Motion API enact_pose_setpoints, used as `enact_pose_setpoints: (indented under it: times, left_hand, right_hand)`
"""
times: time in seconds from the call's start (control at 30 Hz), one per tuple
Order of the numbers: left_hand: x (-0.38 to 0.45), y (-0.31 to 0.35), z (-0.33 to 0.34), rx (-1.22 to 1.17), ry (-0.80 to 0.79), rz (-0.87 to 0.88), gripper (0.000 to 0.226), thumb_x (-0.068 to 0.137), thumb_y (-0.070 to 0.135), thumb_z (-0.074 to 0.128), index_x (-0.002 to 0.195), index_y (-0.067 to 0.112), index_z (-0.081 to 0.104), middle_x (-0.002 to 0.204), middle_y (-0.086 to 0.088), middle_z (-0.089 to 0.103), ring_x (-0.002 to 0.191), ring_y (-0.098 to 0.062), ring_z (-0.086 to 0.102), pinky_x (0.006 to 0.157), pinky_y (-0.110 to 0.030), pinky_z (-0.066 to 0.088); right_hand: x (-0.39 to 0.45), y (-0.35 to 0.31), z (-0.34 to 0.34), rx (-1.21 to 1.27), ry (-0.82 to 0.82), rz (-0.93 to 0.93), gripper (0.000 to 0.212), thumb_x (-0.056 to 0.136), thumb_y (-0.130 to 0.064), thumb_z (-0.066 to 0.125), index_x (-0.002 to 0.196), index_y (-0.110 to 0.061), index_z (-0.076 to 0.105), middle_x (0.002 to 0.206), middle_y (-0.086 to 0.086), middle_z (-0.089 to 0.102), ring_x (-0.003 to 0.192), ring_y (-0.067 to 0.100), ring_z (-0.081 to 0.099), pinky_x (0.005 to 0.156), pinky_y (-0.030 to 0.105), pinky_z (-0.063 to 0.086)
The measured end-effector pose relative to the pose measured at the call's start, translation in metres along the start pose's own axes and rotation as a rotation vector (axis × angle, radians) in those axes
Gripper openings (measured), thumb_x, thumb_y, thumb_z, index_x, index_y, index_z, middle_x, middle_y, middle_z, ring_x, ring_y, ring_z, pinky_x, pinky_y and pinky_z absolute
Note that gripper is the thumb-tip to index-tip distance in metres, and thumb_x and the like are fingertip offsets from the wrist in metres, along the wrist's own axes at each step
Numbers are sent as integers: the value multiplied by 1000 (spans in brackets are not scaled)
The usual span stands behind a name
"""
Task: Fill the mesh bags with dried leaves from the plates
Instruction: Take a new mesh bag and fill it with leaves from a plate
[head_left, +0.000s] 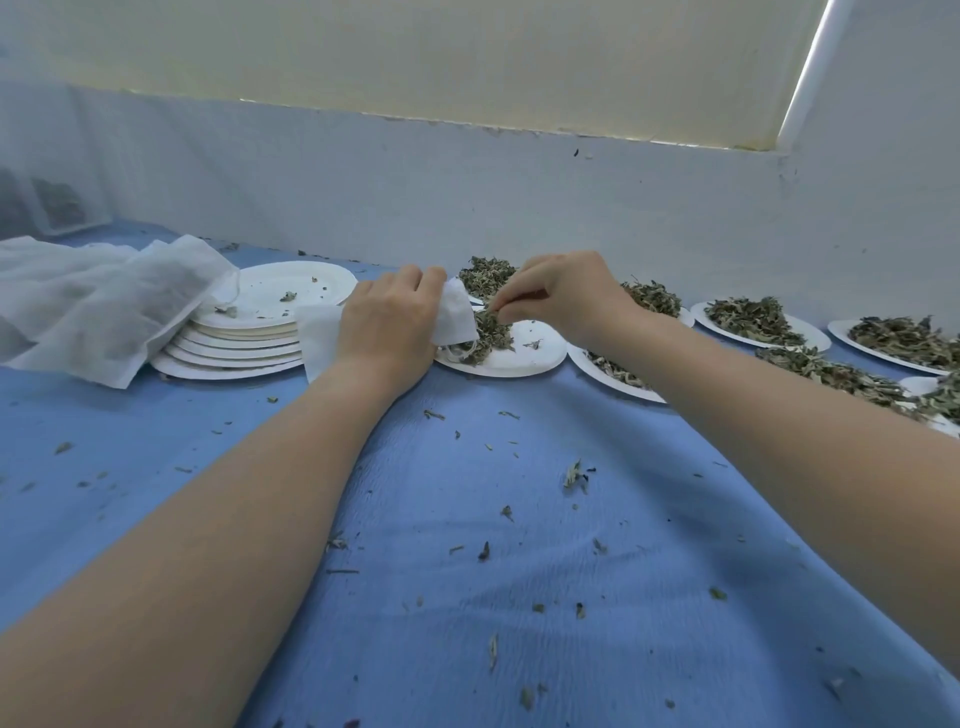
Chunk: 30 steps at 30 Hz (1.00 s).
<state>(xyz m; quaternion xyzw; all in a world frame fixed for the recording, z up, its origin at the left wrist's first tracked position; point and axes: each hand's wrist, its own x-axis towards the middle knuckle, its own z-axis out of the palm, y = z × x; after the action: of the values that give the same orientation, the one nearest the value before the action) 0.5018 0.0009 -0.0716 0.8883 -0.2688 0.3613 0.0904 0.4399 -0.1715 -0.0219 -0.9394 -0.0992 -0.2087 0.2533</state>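
The work looks to be somewhere past its middle, judging by how the plates lie: a stack of emptied paper plates (244, 340) sits at the left with only a few crumbs on the top one, while a row of full plates (763, 325) heaped with dried leaves runs off to the right, at least four or five of them not yet touched. Beside the stack lies a loose pile of mesh bags (98, 306); whether those are filled or spare cannot be told, though dark shadows show faintly through the cloth. The left hand (387, 325) grips the mesh bag in use (457, 319), fingers curled over its white fabric, holding it at the left edge of the plate being emptied (524, 358). The bag's long axis runs roughly left to right across the view, its body trailing behind the wrist to the left and its mouth — as far as it shows — turned rightward and down toward the leaf pile (488, 335). The right hand (563, 299) pinches a small tuft of leaves at its fingertips just at the bag's mouth, apparently feeding it in. This plate is already about half bare, so the current bag is probably near its fill. Leaf scraps (574, 475) are scattered over the blue cloth on the tabletop (467, 597) — spillage left to gather, if it matters.
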Motion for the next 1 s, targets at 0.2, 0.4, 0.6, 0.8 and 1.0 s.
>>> enact_pose_setpoints:
  times: [0.2, 0.4, 0.6, 0.8, 1.0]
  left_hand:
    - [0, 7, -1, -175, 83, -27, 37, 80, 17, 63, 114, 6, 56, 100, -14, 59, 88, -35, 54, 73, -36, 32]
    - [-1, 18, -10, -288, 176, 41, 30, 67, 5, 73, 92, -8, 62, 78, -23, 62, 63, -37, 58, 59, -37, 40]
    - [2, 11, -9, -246, 180, 20, 31, 77, 14, 66, 101, -5, 59, 86, -23, 62, 70, -39, 57, 60, -36, 33]
    - [6, 5, -2, -92, 93, -97, 33, 84, 17, 53, 114, 4, 48, 98, -15, 59, 87, -35, 55, 65, -34, 26]
    - [7, 7, -1, -140, 55, -127, 35, 85, 18, 53, 117, 5, 45, 102, -14, 58, 89, -36, 54, 63, -37, 32]
  right_hand:
    - [2, -19, 21, 299, 51, 36, 15, 77, 0, 72, 90, -7, 75, 80, 6, 63, 71, 8, 51, 66, 19, 43]
    - [9, -28, 30, 308, 70, 176, 20, 82, -6, 63, 73, -22, 70, 45, -18, 51, 44, -3, 42, 45, 9, 33]
    - [9, -33, 20, 361, -182, 98, 20, 90, -16, 56, 76, -15, 70, 59, -8, 51, 52, 3, 40, 52, 13, 33]
    - [19, -2, 18, 284, 112, 308, 28, 87, -7, 51, 104, -19, 70, 105, 0, 70, 95, 16, 64, 88, 26, 51]
    - [25, 7, 39, -210, -394, 221, 47, 90, -3, 33, 135, -15, 42, 146, 6, 37, 128, 19, 36, 100, 27, 27]
